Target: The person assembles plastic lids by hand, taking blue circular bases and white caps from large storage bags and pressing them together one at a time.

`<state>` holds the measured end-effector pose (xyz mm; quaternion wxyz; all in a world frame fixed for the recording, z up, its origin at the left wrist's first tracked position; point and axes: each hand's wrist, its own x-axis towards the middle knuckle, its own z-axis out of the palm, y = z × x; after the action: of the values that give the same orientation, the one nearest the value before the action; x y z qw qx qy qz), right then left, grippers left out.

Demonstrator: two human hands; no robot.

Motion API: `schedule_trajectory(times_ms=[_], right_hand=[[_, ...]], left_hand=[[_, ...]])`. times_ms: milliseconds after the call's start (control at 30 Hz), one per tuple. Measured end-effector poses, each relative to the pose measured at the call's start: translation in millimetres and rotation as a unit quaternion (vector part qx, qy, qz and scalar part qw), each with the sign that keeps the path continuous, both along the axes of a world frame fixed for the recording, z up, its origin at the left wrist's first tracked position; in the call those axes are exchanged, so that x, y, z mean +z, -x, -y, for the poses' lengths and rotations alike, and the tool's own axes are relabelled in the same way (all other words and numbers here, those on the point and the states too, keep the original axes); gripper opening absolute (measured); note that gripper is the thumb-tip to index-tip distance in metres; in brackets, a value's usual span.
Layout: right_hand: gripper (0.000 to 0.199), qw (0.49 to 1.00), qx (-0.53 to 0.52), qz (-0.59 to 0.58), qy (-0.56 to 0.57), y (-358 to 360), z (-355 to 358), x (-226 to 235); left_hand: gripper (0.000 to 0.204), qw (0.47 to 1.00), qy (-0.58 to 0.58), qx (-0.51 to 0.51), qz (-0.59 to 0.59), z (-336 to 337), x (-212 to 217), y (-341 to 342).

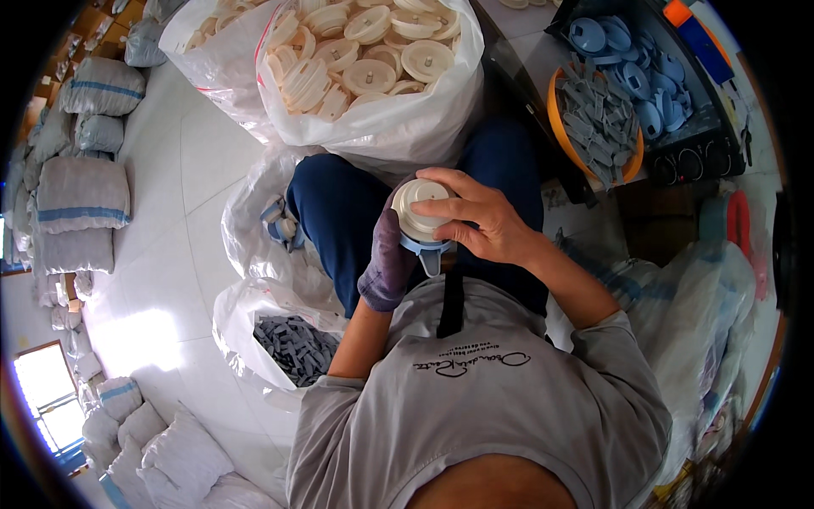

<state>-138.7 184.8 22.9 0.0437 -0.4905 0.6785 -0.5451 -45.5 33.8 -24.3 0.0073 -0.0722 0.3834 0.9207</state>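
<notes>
Above my lap is a cream round plastic lid (415,226), seated on a light blue plastic piece (432,260) with a tab that points toward me. My left hand (386,265), in a greyish purple glove, is closed around the left side of this pair. On the lid's top and right edge press the bare fingers of my right hand (490,219), the thumb at its near side. The underside of the blue piece is hidden. Just beyond my knees stands a big white sack (373,127) heaped with similar cream round parts (370,75).
At the right, an orange bowl (555,127) holds grey strips (598,119) beside a black bin (691,140) of blue round parts (636,81). By my left leg, open plastic bags (233,310) hold dark grey pieces (297,348) and blue-and-cream assemblies (280,225). Stuffed sacks (83,191) line the far left.
</notes>
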Motion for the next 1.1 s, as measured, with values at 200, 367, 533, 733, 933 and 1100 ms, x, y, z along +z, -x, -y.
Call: schedule_trajectory(times_ms=[200,367,533,733,933,1100], right_hand=[[0.04,0.999,-0.014,-0.024,0.022,-4.2,2.2,-5.4],[0.038,0.998,-0.03,-0.012,0.047,-10.8,6.8,-8.1],[0.045,0.991,-0.104,-0.075,0.035,-10.0,-22.7,-13.1],[0.04,0.992,-0.091,-0.068,0.063,-12.5,-3.8,-26.3],[0.04,0.992,-0.105,-0.053,0.052,-18.7,-32.5,-4.9],[0.047,0.993,-0.096,-0.063,0.017,-23.8,-42.9,8.8]], left_hand=[[0.08,1.0,0.003,0.014,0.009,-1.2,0.6,-1.8],[0.082,1.0,0.002,0.02,0.022,-4.1,8.4,-5.3],[0.084,0.911,0.412,0.015,-0.005,3.4,-13.2,-17.0],[0.091,0.846,0.494,0.156,-0.127,8.5,-60.6,2.4],[0.085,0.904,0.372,0.054,-0.201,2.4,-54.1,23.4],[0.069,0.917,0.352,0.067,-0.177,-9.6,-42.5,31.2]])
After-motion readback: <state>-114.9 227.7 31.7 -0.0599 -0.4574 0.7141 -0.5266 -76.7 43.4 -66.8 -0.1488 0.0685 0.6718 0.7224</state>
